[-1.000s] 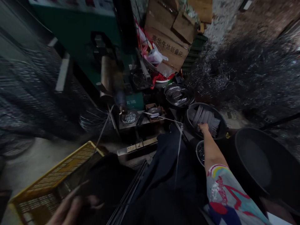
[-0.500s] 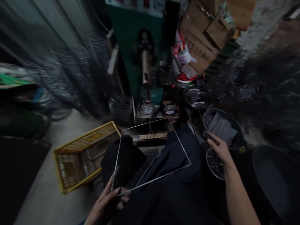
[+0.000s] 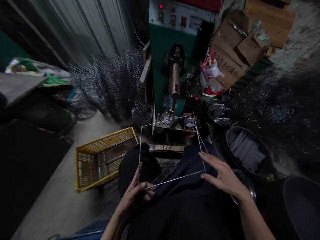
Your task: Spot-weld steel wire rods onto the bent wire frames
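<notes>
Frame: the thin, bright rectangular wire frame [image 3: 172, 150] sits over the person's dark-trousered lap [image 3: 185, 206], tilted up toward the green welding machine [image 3: 175, 50].
Left hand: the left hand [image 3: 136, 196] pinches the frame's near left corner, fingers closed on the wire, as it did half a second ago.
Right hand: the right hand [image 3: 222, 176] has come back from the round black tub of grey metal strips [image 3: 247, 151]; fingers spread, it now touches the frame's right corner and seems to carry loose thin wire rods [image 3: 200, 136].
Meaning: I judge fetching over and fitting begun.
Nearby: a yellow plastic crate [image 3: 105, 156] stands on the floor [image 3: 55, 203] to the left.
</notes>
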A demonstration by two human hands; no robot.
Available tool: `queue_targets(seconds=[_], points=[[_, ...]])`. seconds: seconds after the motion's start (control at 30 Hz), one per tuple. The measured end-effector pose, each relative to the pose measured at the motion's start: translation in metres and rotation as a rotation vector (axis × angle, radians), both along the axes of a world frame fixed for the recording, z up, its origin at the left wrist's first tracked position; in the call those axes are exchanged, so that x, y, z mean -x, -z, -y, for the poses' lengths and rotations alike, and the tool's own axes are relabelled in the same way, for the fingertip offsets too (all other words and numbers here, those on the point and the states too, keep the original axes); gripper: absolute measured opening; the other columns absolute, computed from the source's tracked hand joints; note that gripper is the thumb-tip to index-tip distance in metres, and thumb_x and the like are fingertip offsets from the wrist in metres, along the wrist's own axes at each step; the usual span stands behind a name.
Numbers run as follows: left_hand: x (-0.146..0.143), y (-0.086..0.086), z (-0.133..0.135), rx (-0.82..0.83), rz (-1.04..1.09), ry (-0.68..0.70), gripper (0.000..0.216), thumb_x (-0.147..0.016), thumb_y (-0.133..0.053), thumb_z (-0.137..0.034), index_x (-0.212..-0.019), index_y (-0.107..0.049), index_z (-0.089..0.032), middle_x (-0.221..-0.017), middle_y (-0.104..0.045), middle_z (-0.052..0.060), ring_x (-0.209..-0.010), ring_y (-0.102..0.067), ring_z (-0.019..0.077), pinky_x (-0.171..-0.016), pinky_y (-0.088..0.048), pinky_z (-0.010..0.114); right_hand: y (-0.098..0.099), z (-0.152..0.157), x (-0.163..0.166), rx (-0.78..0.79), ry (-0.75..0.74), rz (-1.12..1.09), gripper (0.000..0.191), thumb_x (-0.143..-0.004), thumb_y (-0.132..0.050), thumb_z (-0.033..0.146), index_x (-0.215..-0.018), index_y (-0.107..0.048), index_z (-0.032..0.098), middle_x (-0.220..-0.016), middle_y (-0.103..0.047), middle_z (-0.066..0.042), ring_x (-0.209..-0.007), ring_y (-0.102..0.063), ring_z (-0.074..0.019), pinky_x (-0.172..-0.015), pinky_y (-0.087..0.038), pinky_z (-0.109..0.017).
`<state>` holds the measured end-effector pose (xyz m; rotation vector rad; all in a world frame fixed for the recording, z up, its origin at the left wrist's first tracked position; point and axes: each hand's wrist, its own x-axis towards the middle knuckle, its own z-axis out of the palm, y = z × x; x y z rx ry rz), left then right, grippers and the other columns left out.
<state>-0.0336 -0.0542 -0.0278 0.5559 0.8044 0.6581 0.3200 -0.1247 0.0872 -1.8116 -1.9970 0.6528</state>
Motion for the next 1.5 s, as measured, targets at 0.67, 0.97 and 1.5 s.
queue_targets(seconds=[0.67, 0.97, 1.5], points=[[-0.016, -0.001, 0.001, -0.096, 0.01, 0.064, 0.098, -0.087, -0.061, -0.028, -0.152, 0.012, -0.026, -0.081, -0.072, 0.013, -0.067, -0.069, 0.0232, -0.055, -0.05, 0.026, 0.034, -0.035, 0.066, 0.068, -0.268, -0.107, 0.072, -0.088, -0.062, 0.047, -0.15, -0.032, 0.028, -0.148, -0.042, -0.007, -0.138, -0.037, -0.0241, -0.115, -0.026, -0.05], [-0.019, 0.002, -0.002, -0.117, 0.065, 0.096, 0.1, -0.088, -0.061, -0.028, -0.15, 0.017, -0.028, -0.082, -0.073, 0.013, -0.069, -0.07, 0.0246, -0.055, -0.05, 0.026, 0.034, -0.033, 0.06, 0.049, -0.259, -0.228, 0.067, -0.087, -0.065, 0.042, -0.147, -0.038, 0.028, -0.146, -0.045, -0.005, -0.135, -0.041, -0.0226, -0.112, -0.036, -0.04], [-0.012, -0.016, -0.005, -0.17, 0.044, 0.08, 0.1, -0.088, -0.06, -0.03, -0.15, 0.019, -0.026, -0.084, -0.073, 0.013, -0.069, -0.07, 0.025, -0.057, -0.05, 0.028, 0.045, -0.03, 0.06, 0.063, -0.155, -0.162, 0.075, -0.085, -0.069, 0.032, -0.15, -0.032, 0.03, -0.149, -0.042, -0.003, -0.135, -0.042, -0.0212, -0.112, -0.037, -0.038]])
